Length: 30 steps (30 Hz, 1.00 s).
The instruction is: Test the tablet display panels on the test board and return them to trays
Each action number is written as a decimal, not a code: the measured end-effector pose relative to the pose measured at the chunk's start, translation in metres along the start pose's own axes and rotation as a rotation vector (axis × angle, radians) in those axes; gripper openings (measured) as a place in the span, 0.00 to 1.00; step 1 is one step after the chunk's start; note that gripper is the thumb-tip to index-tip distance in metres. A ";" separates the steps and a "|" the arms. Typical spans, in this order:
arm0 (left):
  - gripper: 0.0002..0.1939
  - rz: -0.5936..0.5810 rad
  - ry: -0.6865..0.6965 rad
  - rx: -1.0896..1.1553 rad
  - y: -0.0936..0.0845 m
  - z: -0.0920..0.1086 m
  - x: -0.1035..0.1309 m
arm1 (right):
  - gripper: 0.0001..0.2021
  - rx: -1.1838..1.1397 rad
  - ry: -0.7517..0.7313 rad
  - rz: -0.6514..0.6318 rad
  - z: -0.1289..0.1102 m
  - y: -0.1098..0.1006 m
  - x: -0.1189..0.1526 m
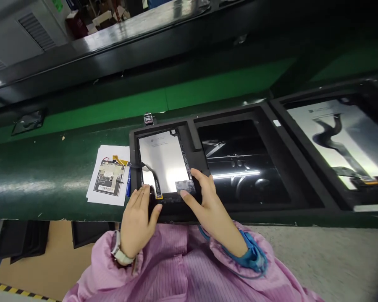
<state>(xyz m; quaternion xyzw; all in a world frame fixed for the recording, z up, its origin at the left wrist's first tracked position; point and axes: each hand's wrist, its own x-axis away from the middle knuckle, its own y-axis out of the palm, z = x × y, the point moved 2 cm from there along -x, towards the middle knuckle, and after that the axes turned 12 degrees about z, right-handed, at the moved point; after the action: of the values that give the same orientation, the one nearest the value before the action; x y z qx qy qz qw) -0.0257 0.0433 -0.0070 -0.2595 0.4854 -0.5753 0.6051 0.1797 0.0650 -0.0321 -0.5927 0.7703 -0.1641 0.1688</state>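
Left hand (137,222) flat, right hand (206,203) spread, both unclenched, we touched the silvery panel (167,159) in its black tray (192,147), best pressed lightly at the edges, clear of the ribbon cable (154,175).

L hand (139,221): palm down, fingers together toward 1 o'clock, thumb apart | R hand (205,197): thumb and index spread toward 10 o'clock | L wrist (124,251): below hand | R forearm (231,235): slants from 5 o'clock, partly bare
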 end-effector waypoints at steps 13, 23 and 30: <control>0.29 0.253 -0.576 0.859 -0.061 -0.009 -0.092 | 0.33 -0.524 -0.341 -0.328 -0.099 0.036 -0.004; 0.24 0.361 -0.699 0.910 -0.074 -0.036 -0.086 | 0.34 -0.445 -0.487 -0.339 -0.087 0.066 0.010; 0.17 0.684 -0.671 0.947 -0.052 -0.051 -0.065 | 0.38 -0.404 -0.029 -0.357 -0.055 0.038 -0.014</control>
<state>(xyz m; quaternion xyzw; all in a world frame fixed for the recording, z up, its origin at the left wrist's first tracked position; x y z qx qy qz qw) -0.0856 0.1068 0.0369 0.0377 0.0213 -0.3902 0.9197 0.1253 0.0905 0.0009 -0.7430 0.6683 -0.0256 0.0264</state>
